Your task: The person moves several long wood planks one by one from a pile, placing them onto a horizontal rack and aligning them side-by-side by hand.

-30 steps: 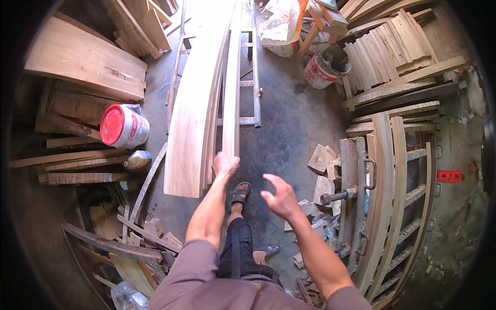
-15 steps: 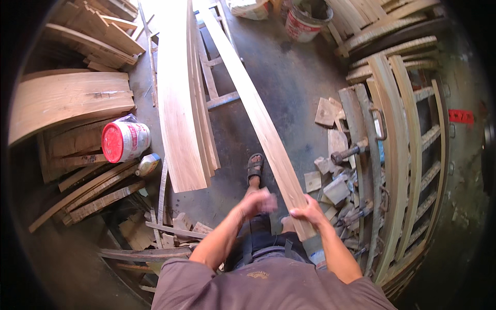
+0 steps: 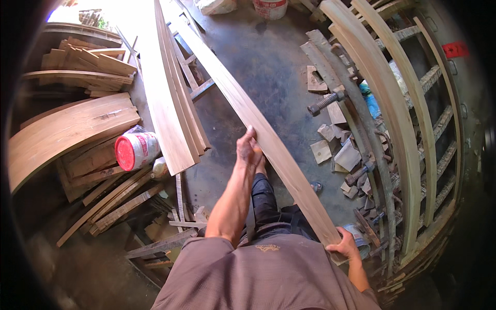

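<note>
Above the floor (image 3: 243, 67), the board (image 3: 290, 174) slants between both hands (image 3: 249, 150) (image 3: 345, 245).

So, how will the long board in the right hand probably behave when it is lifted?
The long board is probably fairly stiff, since it looks like solid wood. Being so long, it may dip at the far end if lifted only where the right hand grips it, near one end. Its face looks smooth, so it might slide easily.

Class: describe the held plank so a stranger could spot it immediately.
Find the stacked boards running to the top edge, left of centre. Right of them, one long plank slants down rightward. Unlike theirs, its near end is in the right grip.
</note>
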